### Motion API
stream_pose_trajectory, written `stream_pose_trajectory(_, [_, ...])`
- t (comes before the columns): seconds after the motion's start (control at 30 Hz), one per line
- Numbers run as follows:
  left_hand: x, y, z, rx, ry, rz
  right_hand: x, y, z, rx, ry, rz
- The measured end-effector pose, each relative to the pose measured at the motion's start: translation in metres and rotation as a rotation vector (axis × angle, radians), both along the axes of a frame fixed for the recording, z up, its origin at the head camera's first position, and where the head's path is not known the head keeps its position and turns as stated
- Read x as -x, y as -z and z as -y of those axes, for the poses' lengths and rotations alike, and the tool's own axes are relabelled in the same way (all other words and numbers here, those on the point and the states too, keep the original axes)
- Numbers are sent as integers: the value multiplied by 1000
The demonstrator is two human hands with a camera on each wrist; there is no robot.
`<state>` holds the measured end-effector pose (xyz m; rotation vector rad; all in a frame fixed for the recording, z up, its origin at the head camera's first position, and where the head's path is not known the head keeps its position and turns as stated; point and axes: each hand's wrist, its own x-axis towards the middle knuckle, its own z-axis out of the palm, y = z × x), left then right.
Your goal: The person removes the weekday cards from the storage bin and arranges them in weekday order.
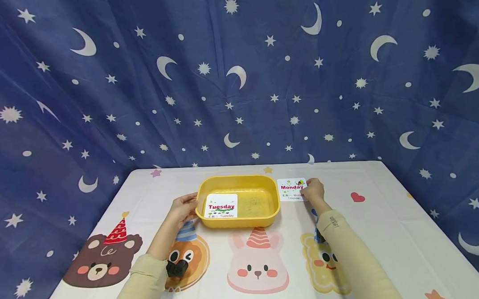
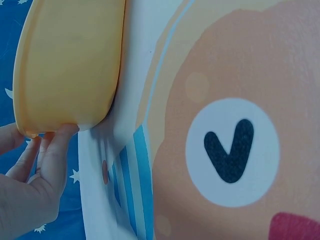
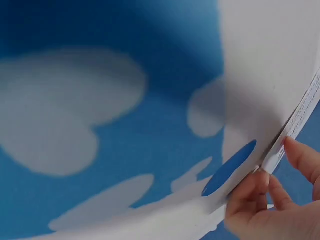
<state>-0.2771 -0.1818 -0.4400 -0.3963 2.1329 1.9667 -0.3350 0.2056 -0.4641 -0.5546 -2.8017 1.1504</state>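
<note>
The left hand grips the near end of a yellow tray between thumb and fingers; the right hand pinches the closest edge of a white Monday card, thumb on one side, fingers on the other. The tray sits between the two hands, and a Tuesday card lies inside it, at the end by the left hand. The Monday card is between the tray and the right hand.

The right hand covers part of the card's printed edge, and the smallest lettering is hard to read. In the right wrist view that card shows almost edge-on; in the left wrist view the tray runs out of the top.

The tray is smooth and looks plastic, oblong with rounded corners; the cards are flat with rounded corners. Beneath the hands, a cartoon-printed cloth covers the surface, with slight creases.
</note>
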Motion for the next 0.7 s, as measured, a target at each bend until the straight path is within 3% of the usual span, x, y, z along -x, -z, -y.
stream_pose_trajectory(0.23, [-1,0,1,-5,5,-5,-2,0,4,-37,48,65])
stream_pose_trajectory(0.43, [0,1,1,-4,1,-12,-1,0,-1,-8,9,82])
stream_pose_trajectory(0.7, [0,5,0,-22,7,-25,-4,-2,-4,75,25,25])
